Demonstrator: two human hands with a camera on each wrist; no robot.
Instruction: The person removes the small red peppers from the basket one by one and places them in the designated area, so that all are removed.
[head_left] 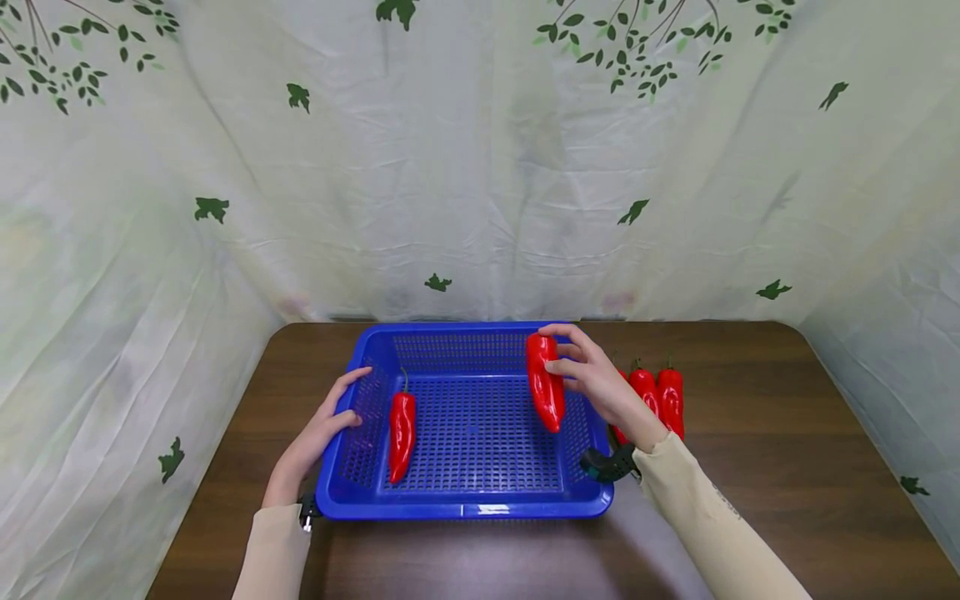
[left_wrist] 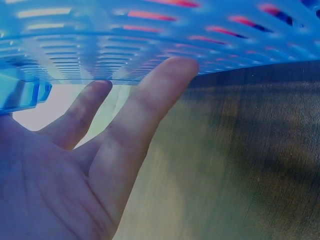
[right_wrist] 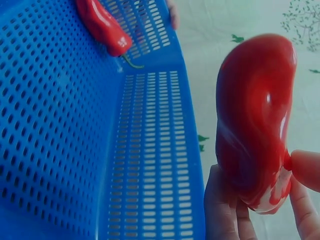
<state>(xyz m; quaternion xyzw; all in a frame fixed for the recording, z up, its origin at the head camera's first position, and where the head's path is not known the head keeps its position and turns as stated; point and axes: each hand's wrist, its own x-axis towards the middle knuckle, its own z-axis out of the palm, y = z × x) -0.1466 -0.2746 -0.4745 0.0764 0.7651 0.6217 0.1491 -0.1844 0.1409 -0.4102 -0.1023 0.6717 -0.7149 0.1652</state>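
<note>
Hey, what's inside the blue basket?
Inside the blue basket, one red pepper lies left of centre. In the head view, the right hand and the second pepper it holds hide part of the right end.

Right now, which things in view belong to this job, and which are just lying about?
Likely in the job:
blue basket, left hand at its side
red pepper in the right hand
pepper in the basket
peppers on the table beside it

Just around:
table
leaf-print cloth
black wrist straps
</note>
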